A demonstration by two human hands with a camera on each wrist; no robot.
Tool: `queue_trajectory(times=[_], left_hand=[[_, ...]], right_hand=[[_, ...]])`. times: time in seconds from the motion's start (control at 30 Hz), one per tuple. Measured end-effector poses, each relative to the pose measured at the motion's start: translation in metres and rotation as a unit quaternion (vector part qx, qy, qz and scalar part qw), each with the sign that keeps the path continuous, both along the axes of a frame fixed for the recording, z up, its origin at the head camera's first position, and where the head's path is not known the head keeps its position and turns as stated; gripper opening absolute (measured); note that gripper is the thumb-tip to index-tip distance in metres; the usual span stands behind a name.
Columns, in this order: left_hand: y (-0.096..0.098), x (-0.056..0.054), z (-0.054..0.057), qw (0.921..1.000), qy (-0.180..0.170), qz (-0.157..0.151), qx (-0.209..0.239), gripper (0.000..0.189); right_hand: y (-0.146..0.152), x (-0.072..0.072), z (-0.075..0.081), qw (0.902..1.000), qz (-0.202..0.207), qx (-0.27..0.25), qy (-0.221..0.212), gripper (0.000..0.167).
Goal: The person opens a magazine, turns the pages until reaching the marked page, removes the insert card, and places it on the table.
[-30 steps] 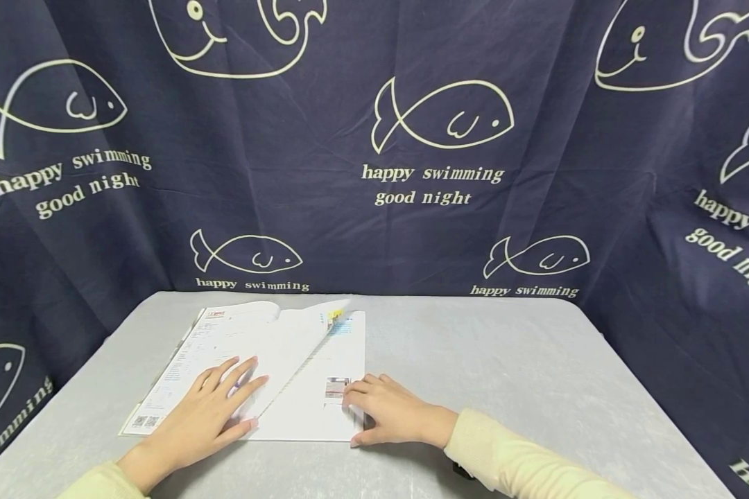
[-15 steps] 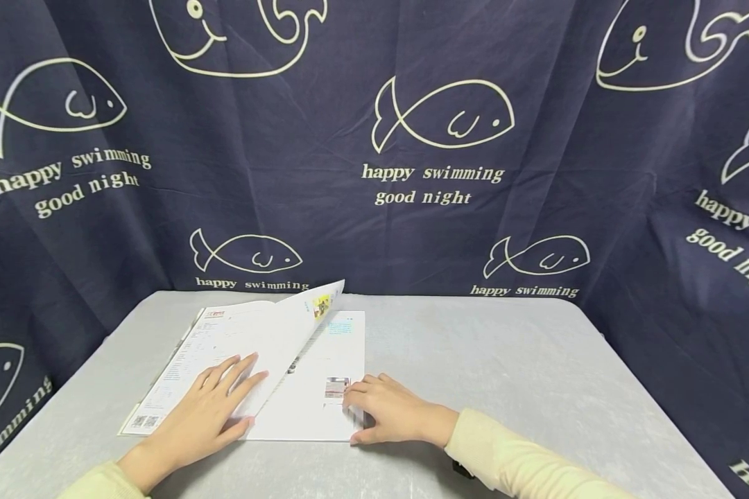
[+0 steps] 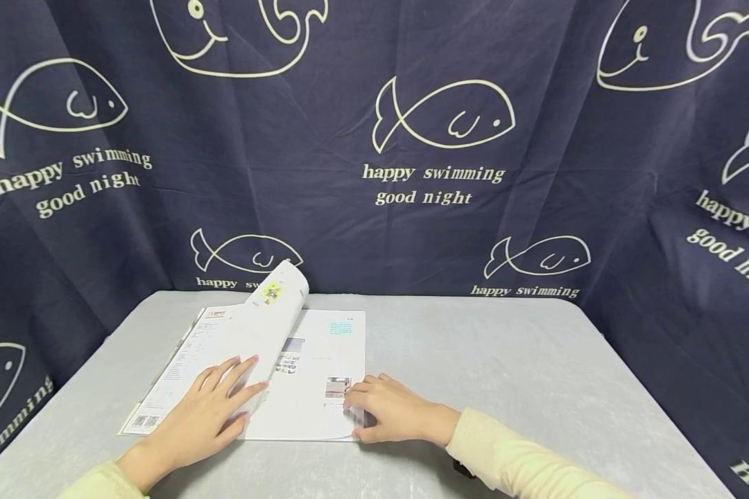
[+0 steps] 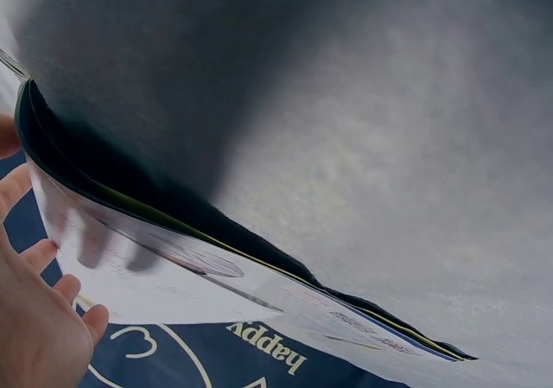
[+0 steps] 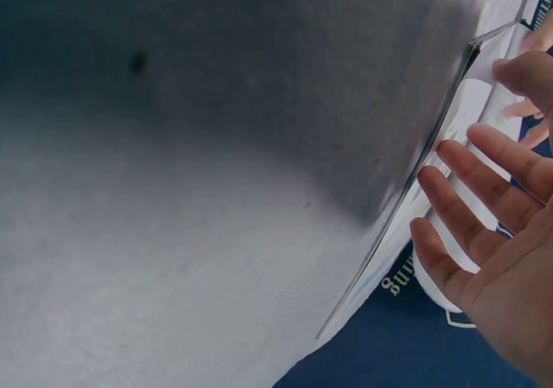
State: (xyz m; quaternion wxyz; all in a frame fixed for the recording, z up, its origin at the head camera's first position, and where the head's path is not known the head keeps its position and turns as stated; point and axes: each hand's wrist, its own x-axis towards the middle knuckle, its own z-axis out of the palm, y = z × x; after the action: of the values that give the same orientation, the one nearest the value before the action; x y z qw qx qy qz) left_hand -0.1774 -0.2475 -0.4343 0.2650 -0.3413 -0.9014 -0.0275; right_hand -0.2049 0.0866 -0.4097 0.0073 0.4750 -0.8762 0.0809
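Note:
An open magazine-like book (image 3: 312, 416) lies on the table, with printed text and small pictures on its pages. One page (image 3: 296, 291) stands up and curls over to the left, a yellow picture near its top. My left hand (image 3: 202, 409) rests on the left side of the book, fingers spread, thumb near the fold. On the right page's lower edge, my right hand (image 3: 393, 412) touches the paper with relaxed fingers, thumb at the bottom corner. In the right wrist view the right hand's fingers (image 5: 467, 206) look extended and spread beside the book's edge.
The grey table (image 3: 505, 374) extends to the right of the book and in front of it. A dark blue curtain (image 3: 437, 242) with fish drawings and lettering hangs behind the table and at both sides. A small black object (image 3: 462, 469) shows under the right sleeve.
The loose page has risen and swung from right to left, now curling over the left side and uncovering more pictures on the right page. Both hands have stayed nearly in place.

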Motion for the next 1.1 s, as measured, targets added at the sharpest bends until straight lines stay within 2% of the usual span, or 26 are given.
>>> queue_trajectory(times=[0.3,0.53,0.77,1.1], left_hand=[[0.0009,0.0022,0.0002,1.0000,-0.003,-0.001,-0.004,0.039],[0.0005,0.0034,-0.0015,0.9993,-0.018,0.023,-0.025,0.033],[0.0001,0.0046,-0.0025,0.9983,-0.033,0.042,-0.026,0.033],[-0.0004,0.0053,-0.0024,0.9971,-0.042,0.051,-0.038,0.043]], right_hand=[[0.0003,-0.0010,-0.0011,1.0000,0.000,-0.003,0.002,0.029],[-0.0005,-0.0025,-0.0013,1.0000,0.004,-0.006,0.002,0.024],[-0.0002,-0.0051,-0.0016,0.9995,0.021,-0.006,0.024,0.018],[0.0003,-0.0082,-0.0018,0.9987,0.034,-0.019,0.033,0.014]])
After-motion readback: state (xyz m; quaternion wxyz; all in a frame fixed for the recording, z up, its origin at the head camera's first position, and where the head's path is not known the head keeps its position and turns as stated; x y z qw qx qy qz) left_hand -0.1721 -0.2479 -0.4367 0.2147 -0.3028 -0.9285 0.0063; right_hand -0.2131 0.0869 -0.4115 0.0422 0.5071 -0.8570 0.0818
